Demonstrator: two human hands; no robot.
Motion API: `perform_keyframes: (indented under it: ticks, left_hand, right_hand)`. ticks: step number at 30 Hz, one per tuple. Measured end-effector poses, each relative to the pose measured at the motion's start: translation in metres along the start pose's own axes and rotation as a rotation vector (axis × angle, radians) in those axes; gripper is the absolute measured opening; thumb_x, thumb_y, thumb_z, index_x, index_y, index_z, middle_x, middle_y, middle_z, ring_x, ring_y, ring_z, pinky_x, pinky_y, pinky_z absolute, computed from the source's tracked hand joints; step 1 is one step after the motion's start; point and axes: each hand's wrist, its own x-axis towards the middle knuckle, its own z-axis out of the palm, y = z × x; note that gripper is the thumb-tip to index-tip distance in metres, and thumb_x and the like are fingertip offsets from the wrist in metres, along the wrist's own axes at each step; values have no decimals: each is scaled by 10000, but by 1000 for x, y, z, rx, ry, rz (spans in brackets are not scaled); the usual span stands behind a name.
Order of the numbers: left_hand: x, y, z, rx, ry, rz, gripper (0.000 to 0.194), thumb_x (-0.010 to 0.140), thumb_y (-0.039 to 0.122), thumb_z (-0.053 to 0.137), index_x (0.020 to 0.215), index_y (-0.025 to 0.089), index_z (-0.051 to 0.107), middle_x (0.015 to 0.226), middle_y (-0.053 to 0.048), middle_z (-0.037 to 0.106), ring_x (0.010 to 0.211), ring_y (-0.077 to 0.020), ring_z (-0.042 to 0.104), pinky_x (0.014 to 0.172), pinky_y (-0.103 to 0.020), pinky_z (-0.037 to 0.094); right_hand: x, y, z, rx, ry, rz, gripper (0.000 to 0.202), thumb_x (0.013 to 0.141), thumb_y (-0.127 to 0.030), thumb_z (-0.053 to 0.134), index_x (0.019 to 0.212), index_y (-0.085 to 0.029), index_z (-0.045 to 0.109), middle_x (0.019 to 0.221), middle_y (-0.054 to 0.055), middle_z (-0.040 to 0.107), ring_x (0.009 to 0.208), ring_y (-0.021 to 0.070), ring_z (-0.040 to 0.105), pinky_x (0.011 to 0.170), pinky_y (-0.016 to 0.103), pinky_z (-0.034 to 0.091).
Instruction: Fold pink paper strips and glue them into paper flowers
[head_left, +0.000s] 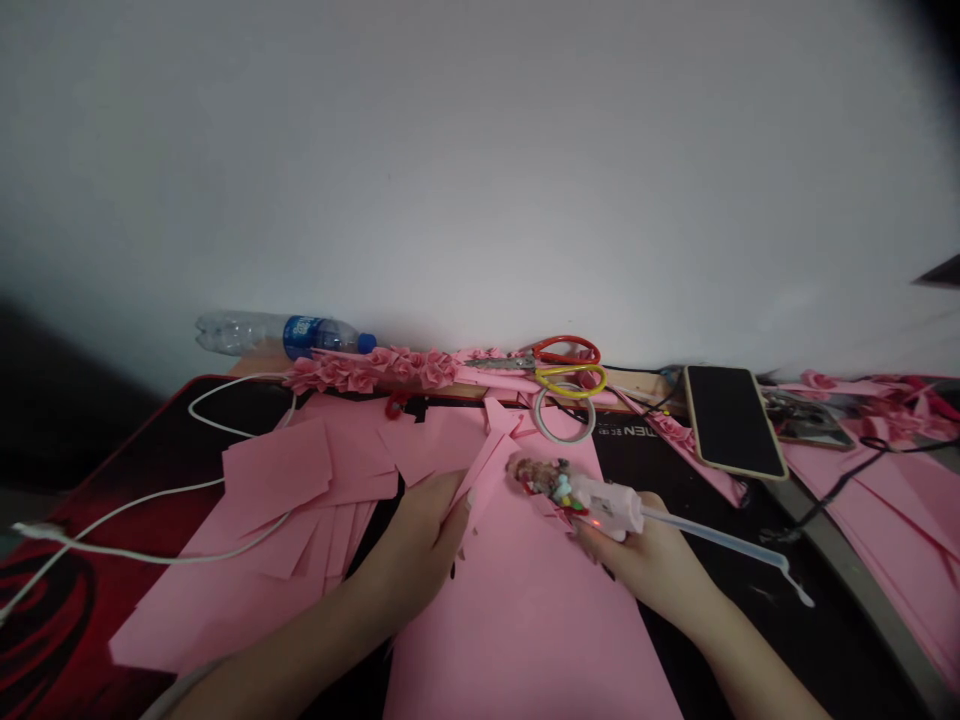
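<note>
My left hand [435,530] is closed on a folded pink paper strip [484,465], which slants up from the fingers. To its right, my right hand [645,545] grips a pale glue gun [611,505]; a clear glue stick [720,538] runs out of its rear. The gun's front is brownish and crusted, with small coloured bits on it. A small pink paper piece [551,513] shows just beneath the gun, near my right fingertips; whether they touch it is unclear. Both hands are over a large pink sheet [525,630].
Pink papers [277,470] lie at left, crossed by a white cable [150,555]. Along the back are a plastic bottle [262,335], paper flowers [375,368], scissors [555,366] and a tape roll [565,437]. A phone [735,420] and more pink sheets [885,530] are at right.
</note>
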Motion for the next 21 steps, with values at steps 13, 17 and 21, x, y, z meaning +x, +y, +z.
perform_keyframes:
  ticks: [13, 17, 21]
  left_hand:
    - [0, 0, 0, -4, 9, -3, 282, 928, 201, 354, 647, 212, 379, 592, 41, 475, 527, -121, 456, 523, -247, 328]
    - [1, 0, -1, -16, 15, -12, 282, 933, 209, 352, 653, 213, 378, 603, 38, 472, 542, -124, 459, 524, -249, 324]
    - [0, 0, 0, -23, 5, -14, 283, 937, 216, 351, 654, 215, 366, 601, 41, 465, 537, -123, 459, 520, -247, 323]
  right_hand:
    - [1, 0, 0, -27, 34, -30, 228, 808, -213, 532, 582, -198, 505, 495, -46, 440, 439, 94, 410, 407, 210, 324]
    - [-1, 1, 0, -11, 7, -10, 190, 807, -225, 545, 619, -195, 536, 503, -50, 443, 432, 91, 403, 402, 209, 329]
    - [0, 1, 0, -34, 38, -30, 229, 814, -220, 531, 587, -199, 507, 494, -43, 454, 441, 97, 422, 417, 214, 331]
